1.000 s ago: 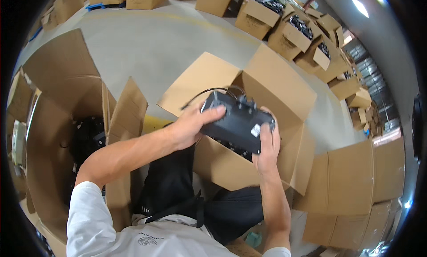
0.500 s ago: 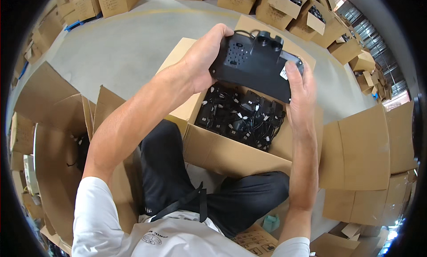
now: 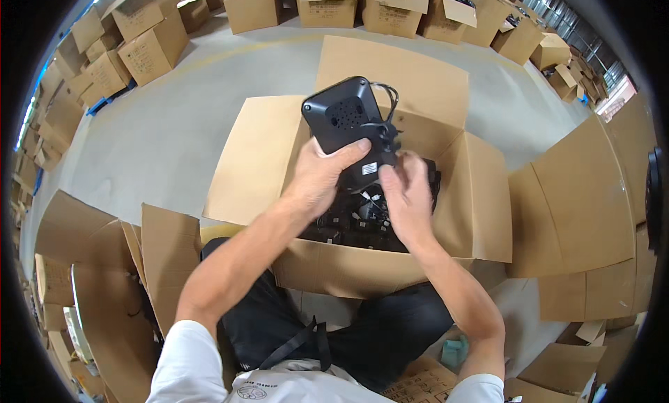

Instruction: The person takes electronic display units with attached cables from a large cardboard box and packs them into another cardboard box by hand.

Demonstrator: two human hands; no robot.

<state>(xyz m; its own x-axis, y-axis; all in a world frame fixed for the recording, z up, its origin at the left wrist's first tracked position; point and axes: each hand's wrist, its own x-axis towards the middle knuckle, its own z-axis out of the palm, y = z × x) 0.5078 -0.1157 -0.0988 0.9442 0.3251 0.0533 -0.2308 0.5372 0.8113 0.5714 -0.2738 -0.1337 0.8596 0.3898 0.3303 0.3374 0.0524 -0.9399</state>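
A flat black electronic device with rounded corners, a patch of small holes and a white label is held tilted above an open cardboard box. My left hand is closed round its near-left side, thumb lying across the back. At the lower right end my right hand, somewhat blurred, is closed on the device, with the thumb beside the label. A black cable loops from the far side near a dark protruding mount. Inside the box lie several similar black devices with tangled cables and white connectors.
Raised flaps surround the box in front of me. Another open carton stands at my left, and large cardboard flaps rise at my right. Stacked cartons line the far floor. A teal scrap lies by my right elbow.
The device has turned from lying crosswise to a steep slant and come lower, nearer the box. My right hand has moved left and down along it. The view has shifted too.
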